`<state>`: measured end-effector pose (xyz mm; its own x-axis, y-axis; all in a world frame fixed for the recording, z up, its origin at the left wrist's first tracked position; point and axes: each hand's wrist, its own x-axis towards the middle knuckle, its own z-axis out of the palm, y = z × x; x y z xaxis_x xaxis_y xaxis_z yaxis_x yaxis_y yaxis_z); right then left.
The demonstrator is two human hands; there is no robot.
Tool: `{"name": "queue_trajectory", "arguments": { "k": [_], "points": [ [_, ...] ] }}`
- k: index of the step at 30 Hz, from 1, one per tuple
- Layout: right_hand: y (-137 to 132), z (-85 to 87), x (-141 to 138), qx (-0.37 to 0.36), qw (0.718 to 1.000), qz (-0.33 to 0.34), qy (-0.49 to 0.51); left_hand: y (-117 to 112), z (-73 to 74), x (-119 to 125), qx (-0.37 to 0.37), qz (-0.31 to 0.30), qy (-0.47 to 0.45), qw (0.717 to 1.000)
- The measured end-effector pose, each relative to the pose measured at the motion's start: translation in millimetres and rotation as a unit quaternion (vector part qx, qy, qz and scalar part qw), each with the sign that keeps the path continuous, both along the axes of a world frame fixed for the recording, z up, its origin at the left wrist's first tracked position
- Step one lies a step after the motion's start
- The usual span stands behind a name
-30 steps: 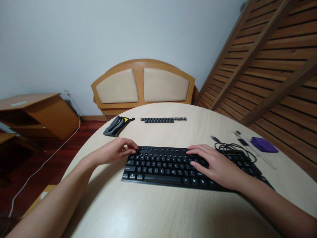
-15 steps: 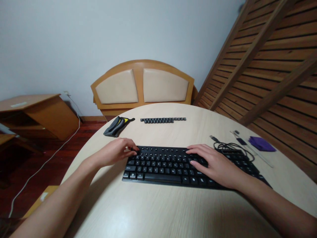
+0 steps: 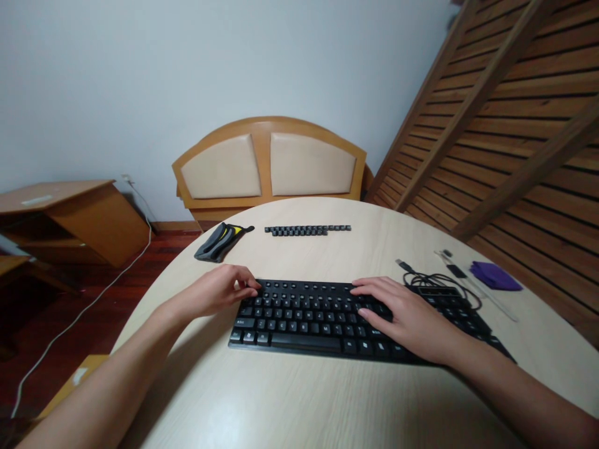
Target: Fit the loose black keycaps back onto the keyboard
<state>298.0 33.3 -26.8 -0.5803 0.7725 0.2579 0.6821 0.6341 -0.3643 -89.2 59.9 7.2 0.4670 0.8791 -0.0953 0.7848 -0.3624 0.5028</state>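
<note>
A black keyboard (image 3: 299,342) lies in front of me on the round, light wooden table. My left hand (image 3: 229,290) is at its upper left corner, thumb and fingertips closed together against the keys there; whatever is between them is too small to make out. Stretched over the right half of the keyboard, my right hand (image 3: 397,312) rests with its fingers apart, fingertips near the top rows, holding nothing. Beyond the keyboard, small black keycaps (image 3: 299,231) stand lined up in two rows. The upper key rows look partly bare.
A grey, black and yellow folded pouch (image 3: 222,242) lies at the back left. To the right are a coiled USB cable (image 3: 435,279), a purple cloth (image 3: 495,275), a thin white stick (image 3: 496,300) and a small dark item (image 3: 455,270). A padded headboard (image 3: 269,162) stands behind the table.
The whole view has shifted slightly, so things sit a little lower. Both hands keep nearly the same places on the keyboard.
</note>
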Motion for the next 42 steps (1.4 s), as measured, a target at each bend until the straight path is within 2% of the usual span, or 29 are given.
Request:
{"name": "queue_trajectory", "arguments": {
  "k": [5,9,14,17,23,30,36,42],
  "points": [
    [1.2,0.4,-0.7,0.001,1.000,0.002,-0.001,-0.7,2.0,2.6,-0.003,0.013,0.011,1.000],
    [0.9,-0.1,-0.4,0.000,1.000,0.000,-0.001,-2.4,4.3,3.7,0.025,0.005,0.060,0.998],
    [-0.6,0.6,-0.3,-0.004,1.000,-0.002,0.003,-5.7,6.1,7.6,0.093,-0.041,0.098,0.990],
    [-0.7,1.0,-0.7,-0.005,1.000,-0.005,0.009,-7.1,8.8,10.3,0.109,-0.074,0.103,0.986],
    [0.0,0.4,-0.9,-0.008,1.000,-0.006,0.011,-6.6,13.6,9.9,0.101,-0.102,0.086,0.986],
    [-0.4,1.3,-1.3,-0.008,1.000,-0.005,0.014,-1.8,10.0,5.2,0.034,-0.061,0.029,0.997],
    [-0.3,0.5,-1.5,-0.005,1.000,-0.005,0.020,-1.8,7.8,5.4,0.042,-0.071,0.004,0.997],
    [-0.4,1.0,-1.6,-0.002,1.000,-0.002,0.013,-2.4,7.8,6.3,0.001,-0.053,-0.019,0.998]
  ]
}}
